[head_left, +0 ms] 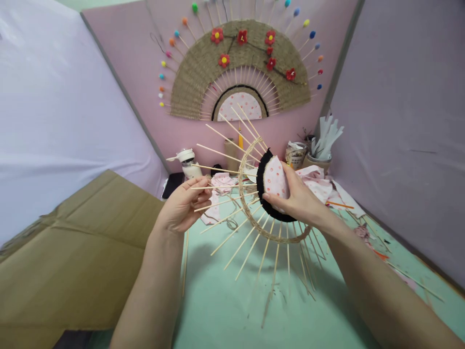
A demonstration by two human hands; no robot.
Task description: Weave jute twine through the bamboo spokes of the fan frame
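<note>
My right hand (300, 194) is wrapped round the half-round centre of an unfinished woven fan (277, 182), white cloth with red dots edged in black braid. Thin wooden sticks (227, 169) spread from this centre, and a narrow band of woven twine (242, 194) crosses them in an arc. At the left sticks, my left hand (189, 203) has its fingers curled and pinched, with twine (220, 186) at the fingertips. One stick passes across those fingers. Loose loops of the twine hang below, behind the sticks.
A large finished fan (192, 77) with red flowers hangs on the pink wall. Cardboard (80, 257) lies to the left. At the back stand a white-lidded jar (189, 165), a tin (295, 155) and a pot of white strips (325, 140). Dotted cloth (314, 182) and loose sticks lie right.
</note>
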